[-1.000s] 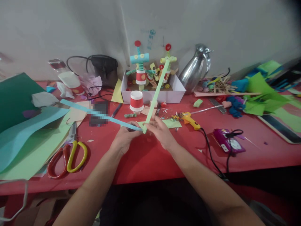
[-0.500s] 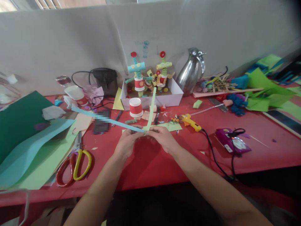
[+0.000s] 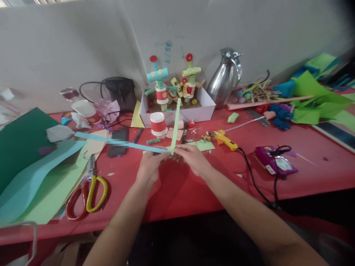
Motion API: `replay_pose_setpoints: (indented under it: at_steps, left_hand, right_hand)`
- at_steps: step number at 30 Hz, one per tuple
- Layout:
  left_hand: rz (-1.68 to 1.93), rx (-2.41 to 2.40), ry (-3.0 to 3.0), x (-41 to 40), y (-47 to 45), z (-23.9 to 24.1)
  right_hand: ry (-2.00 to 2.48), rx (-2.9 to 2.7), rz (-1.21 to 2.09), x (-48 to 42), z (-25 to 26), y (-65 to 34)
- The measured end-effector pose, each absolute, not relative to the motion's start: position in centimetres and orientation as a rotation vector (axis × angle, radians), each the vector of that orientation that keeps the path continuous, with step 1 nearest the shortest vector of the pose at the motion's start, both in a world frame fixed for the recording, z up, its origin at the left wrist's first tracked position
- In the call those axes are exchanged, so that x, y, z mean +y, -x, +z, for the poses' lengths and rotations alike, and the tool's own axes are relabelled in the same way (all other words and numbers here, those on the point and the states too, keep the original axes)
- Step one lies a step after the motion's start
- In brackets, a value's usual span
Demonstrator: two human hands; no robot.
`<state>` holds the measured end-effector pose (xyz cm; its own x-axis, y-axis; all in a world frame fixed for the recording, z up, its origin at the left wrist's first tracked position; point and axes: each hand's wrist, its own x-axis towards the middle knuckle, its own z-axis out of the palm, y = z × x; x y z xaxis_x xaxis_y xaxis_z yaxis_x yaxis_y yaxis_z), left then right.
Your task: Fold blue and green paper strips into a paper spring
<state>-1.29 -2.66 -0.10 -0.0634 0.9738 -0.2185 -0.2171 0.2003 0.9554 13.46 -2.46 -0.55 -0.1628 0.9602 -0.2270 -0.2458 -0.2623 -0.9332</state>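
Over the red table (image 3: 177,184), my left hand (image 3: 149,166) and my right hand (image 3: 191,159) meet and pinch the joined ends of two paper strips. The blue paper strip (image 3: 94,137) runs left from my left fingers across the table. The light green paper strip (image 3: 175,123) rises away from my right fingers toward the white box (image 3: 203,110). Both hands have their fingers closed on the corner where the strips cross.
Red and yellow scissors (image 3: 85,192) lie left beside coloured paper sheets (image 3: 33,177). An upturned red paper cup (image 3: 158,123), a yellow glue gun (image 3: 224,139) with its cord, a steel jug (image 3: 225,77) and a purple device (image 3: 274,164) stand around.
The green strip, long and reaching the paper figures a second ago, now stands shorter. The hands stay together at the strips' corner; the camera view shifted slightly.
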Motion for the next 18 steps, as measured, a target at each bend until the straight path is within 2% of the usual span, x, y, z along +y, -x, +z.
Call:
replay_pose_setpoints:
  at_steps: [6, 18]
  left_hand:
    - [1.231, 1.182, -0.791, -2.7, 1.2, -0.4]
    - [1.237, 1.13, -0.83, -3.0, 1.1, -1.4]
  right_hand:
    - [1.225, -0.961, 1.677, -2.5, -0.4, -13.4]
    - [1.225, -1.043, 1.604, -2.6, -0.6, -13.4]
